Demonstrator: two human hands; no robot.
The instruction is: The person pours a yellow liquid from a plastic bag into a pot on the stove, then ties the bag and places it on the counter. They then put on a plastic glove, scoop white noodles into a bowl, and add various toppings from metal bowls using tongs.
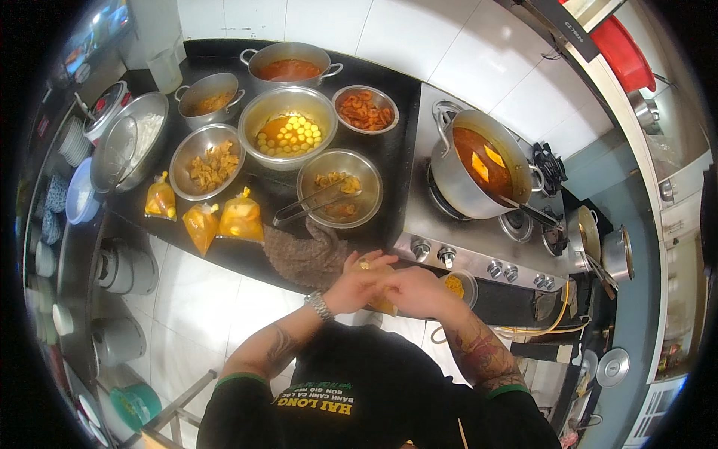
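Observation:
My left hand, with a ring and a wristwatch, meets my right hand in front of the counter edge. Both close around the upper part of a plastic bag with yellow-orange contents; most of it is hidden by my fingers. A brown cloth lies just left of my hands. Under and beside my right wrist sits a small tub of yellow food. Three tied bags of yellow soup, a small bag, a middle bag and a larger bag, stand on the counter to the left.
A steel bowl holds meat pieces and tongs. Behind are a bowl of yellow eggs, a bowl of shrimp and a meat bowl. A large soup pot with a ladle stands on the gas stove.

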